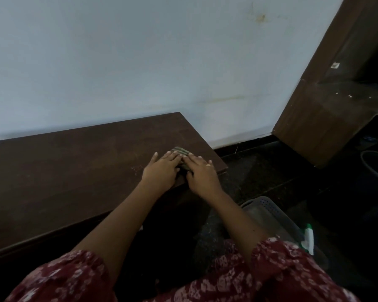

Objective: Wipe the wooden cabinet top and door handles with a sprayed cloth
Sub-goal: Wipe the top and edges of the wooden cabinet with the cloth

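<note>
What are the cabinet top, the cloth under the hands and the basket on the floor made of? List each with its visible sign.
Cabinet top: dark brown wood or wood-look laminate, matte; faint grain streaks, thin flat edge.
Cloth: soft woven fabric, green with pale stripes; it bunches under the left hand and right hand.
Basket: probably grey plastic; regular perforations in its rim.

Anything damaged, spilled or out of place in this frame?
Nothing spilled. The wall has a brownish stain near the top right, and the cabinet top shows pale scuffs left of the hands. Both hands press the cloth flat.
</note>
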`<state>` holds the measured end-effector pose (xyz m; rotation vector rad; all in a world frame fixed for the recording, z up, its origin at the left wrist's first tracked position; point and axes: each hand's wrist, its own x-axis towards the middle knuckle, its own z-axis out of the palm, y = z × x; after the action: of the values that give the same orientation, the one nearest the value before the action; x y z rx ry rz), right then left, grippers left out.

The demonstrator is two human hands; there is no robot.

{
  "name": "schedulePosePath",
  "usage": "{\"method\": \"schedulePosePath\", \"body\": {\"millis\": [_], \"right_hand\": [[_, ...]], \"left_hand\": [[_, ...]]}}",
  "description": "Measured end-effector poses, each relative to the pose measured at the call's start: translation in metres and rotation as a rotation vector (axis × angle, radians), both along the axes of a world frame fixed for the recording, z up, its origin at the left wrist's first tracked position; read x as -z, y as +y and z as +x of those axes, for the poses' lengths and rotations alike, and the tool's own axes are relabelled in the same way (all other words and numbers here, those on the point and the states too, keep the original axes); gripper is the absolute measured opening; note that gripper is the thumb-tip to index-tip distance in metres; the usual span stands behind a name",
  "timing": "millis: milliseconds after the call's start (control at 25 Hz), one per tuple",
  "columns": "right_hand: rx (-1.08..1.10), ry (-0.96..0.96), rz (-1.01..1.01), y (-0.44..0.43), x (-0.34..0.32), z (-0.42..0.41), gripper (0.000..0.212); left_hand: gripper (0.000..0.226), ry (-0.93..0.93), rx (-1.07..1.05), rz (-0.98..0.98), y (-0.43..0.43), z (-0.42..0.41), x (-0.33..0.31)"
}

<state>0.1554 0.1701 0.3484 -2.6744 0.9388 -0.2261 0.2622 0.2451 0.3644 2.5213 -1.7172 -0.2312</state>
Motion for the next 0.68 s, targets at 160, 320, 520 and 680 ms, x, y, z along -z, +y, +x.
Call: {"method": "schedulePosePath", "body": {"millis": [160,320,520,680], "right_hand": [[-0.154,0.030,0.023,-0.001,-0.005,-0.012,0.052],[-0.149,0.031,0.002,-0.030,-0.006,-0.035,0.052],[-0.069,-0.035,-0.017,-0.046,-0.001,-0.037,0.049],[-0.051,-0.007,-0.110,-0.013,-0.003,-0.011,0.047]], "left_hand": [[0.052,-0.013,-0.035,0.037,0.009,-0.006,-0.004],[0.055,0.044,-0.012,0.017,-0.017,-0.030,-0.002],[0.054,-0.030,-0.026,-0.015,-0.037,-0.040,0.001],[0.055,-0.110,-0.105,-0.025,-0.008,-0.028,0.004]]}}
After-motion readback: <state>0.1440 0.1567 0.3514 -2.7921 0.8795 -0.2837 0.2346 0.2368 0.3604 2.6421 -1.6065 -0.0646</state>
